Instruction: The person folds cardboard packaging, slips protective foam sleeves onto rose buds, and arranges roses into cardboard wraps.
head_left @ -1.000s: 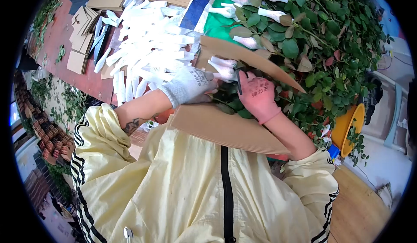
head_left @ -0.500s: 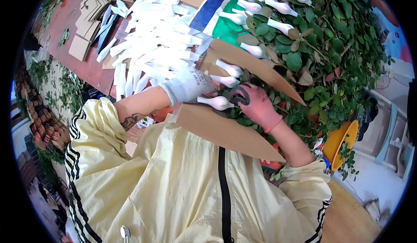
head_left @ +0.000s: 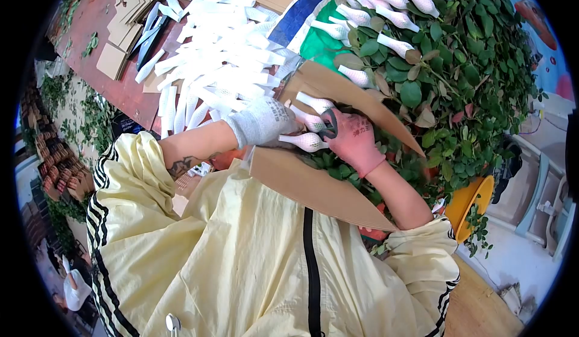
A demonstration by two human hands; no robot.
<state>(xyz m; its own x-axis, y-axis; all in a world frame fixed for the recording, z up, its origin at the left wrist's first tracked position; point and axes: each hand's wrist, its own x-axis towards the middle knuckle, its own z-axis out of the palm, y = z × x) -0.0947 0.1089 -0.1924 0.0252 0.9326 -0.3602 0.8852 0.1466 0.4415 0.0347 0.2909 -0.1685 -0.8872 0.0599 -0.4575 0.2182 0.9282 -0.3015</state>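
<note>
My left hand (head_left: pixel 265 121), in a pale grey glove, is closed at the narrow end of a flower bud in a white foam net (head_left: pixel 310 120). My right hand (head_left: pixel 351 138), in a pink glove with dark fingertips, curls around that bud's base; the stem is hidden. A second netted bud (head_left: pixel 313 102) lies just above, and a third netted bud (head_left: pixel 306 141) lies just below. They rest between an upper cardboard flap (head_left: pixel 356 103) and a lower cardboard flap (head_left: pixel 319 189) nearest my body.
A heap of white foam net sleeves (head_left: pixel 217 53) covers the table's middle. Leafy stems (head_left: pixel 464 90) with netted buds (head_left: pixel 395 18) pile up at the right. Folded cardboard pieces (head_left: pixel 114 59) lie at the left. A yellow tub (head_left: pixel 473 207) stands at lower right.
My right hand has turned and shifted slightly, its fingers now closer around the middle bud's base. That bud tilts a little differently. My left hand stays almost in place.
</note>
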